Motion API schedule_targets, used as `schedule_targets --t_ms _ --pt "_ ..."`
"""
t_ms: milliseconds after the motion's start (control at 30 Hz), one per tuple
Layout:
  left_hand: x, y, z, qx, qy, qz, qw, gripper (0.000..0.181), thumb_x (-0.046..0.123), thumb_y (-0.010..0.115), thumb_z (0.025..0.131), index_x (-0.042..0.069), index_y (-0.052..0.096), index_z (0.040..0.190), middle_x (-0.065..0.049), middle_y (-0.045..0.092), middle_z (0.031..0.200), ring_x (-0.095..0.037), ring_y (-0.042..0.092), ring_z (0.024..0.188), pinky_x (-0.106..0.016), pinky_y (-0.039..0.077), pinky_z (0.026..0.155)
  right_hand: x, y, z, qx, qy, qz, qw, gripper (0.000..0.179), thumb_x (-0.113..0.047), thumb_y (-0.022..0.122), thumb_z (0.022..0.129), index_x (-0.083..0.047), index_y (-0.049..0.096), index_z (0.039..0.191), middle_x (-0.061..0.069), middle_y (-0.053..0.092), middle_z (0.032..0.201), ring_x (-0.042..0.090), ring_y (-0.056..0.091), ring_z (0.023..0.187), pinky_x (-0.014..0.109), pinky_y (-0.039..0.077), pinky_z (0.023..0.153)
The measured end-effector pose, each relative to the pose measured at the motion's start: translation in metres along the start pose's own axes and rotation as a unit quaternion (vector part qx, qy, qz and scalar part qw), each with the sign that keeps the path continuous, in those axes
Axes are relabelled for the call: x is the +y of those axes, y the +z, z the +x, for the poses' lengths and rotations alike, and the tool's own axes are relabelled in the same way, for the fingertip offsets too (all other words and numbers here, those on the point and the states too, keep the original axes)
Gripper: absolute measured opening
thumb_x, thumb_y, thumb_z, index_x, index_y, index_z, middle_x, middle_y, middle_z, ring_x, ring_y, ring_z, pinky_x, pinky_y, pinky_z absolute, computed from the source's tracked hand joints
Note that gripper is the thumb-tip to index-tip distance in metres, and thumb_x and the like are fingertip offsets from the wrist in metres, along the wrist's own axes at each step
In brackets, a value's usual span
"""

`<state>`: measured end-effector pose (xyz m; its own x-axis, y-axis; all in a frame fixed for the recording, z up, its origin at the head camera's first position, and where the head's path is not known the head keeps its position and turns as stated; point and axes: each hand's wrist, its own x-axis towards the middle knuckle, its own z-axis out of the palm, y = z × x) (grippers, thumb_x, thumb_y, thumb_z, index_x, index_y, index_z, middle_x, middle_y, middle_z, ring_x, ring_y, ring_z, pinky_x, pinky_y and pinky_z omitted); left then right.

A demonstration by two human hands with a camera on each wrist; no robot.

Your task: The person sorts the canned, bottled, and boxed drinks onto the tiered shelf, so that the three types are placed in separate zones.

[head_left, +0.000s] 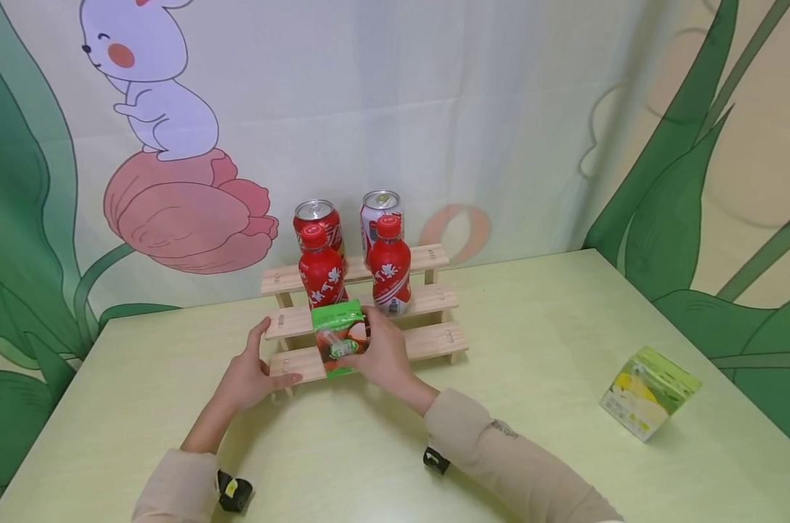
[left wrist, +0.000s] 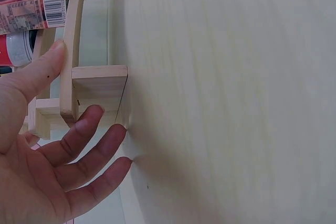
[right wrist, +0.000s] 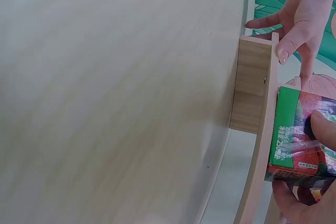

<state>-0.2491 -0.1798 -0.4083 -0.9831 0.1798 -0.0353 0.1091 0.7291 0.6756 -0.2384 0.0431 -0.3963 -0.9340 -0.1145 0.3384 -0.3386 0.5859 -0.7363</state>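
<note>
In the head view my right hand (head_left: 387, 352) pinches a red drink carton (head_left: 338, 347) with a green top between thumb and fingers. The carton stands at the lowest step of a three-tier wooden rack (head_left: 437, 340); the right wrist view has its green end (right wrist: 285, 124) right at the step's edge. My left hand (head_left: 243, 379) is spread at the rack's left end. Its thumb (left wrist: 50, 61) rests against the lowest step, while the other fingers lie loosely bent beside the leg. Two red bottles, left (head_left: 322, 280) and right (head_left: 391, 265), occupy the middle step.
Two drink cans, a red one (head_left: 332, 221) and a white-and-red one (head_left: 371, 221), stand on the top step. A green-and-yellow carton (head_left: 643, 396) sits far right on the pale table (head_left: 532, 319). Behind the table hangs a printed curtain (head_left: 499, 109).
</note>
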Motion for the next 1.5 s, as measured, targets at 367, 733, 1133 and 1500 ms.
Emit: schedule_targets --t_ms 367,733,1133,1500 --pt "0.002 -0.001 0.001 0.003 0.002 0.002 1.0 0.107 0.03 0.078 0.071 0.011 0.003 0.145 -0.007 0.052 0.062 -0.017 0.046 0.055 -0.029 0.04 0.051 -0.003 0.005 0.005 0.011 0.014 0.0 0.9998 0.078 -0.018 0.085 0.062 -0.003 0.042 0.125 0.01 0.05 0.112 0.024 0.049 0.101 0.038 0.043 0.084" --pt "0.002 -0.002 0.0 0.001 0.001 0.008 1.0 0.107 0.033 0.077 0.071 0.01 0.003 0.145 -0.007 0.052 0.063 -0.017 0.046 0.055 -0.029 0.04 0.051 -0.004 -0.007 0.0 -0.02 0.02 0.062 0.9977 0.074 -0.017 0.082 0.066 -0.004 0.042 0.127 0.011 0.054 0.109 0.024 0.054 0.097 0.032 0.047 0.079" --pt "0.0 0.0 0.0 0.002 -0.002 0.009 1.0 0.107 0.032 0.078 0.071 0.01 0.003 0.145 -0.007 0.052 0.062 -0.016 0.045 0.055 -0.029 0.039 0.051 -0.001 -0.025 -0.011 -0.044 0.042 0.13 0.9897 0.074 -0.014 0.08 0.069 -0.002 0.04 0.13 0.017 0.054 0.113 0.033 0.056 0.1 0.041 0.047 0.082" --pt "0.0 0.001 0.001 0.005 0.002 0.006 1.0 0.107 0.031 0.078 0.071 0.01 0.003 0.145 -0.007 0.051 0.061 -0.016 0.045 0.055 -0.029 0.039 0.051 -0.002 -0.043 -0.022 -0.053 0.028 0.155 0.9861 0.069 -0.01 0.078 0.071 -0.002 0.042 0.129 0.019 0.054 0.114 0.035 0.055 0.1 0.042 0.047 0.081"
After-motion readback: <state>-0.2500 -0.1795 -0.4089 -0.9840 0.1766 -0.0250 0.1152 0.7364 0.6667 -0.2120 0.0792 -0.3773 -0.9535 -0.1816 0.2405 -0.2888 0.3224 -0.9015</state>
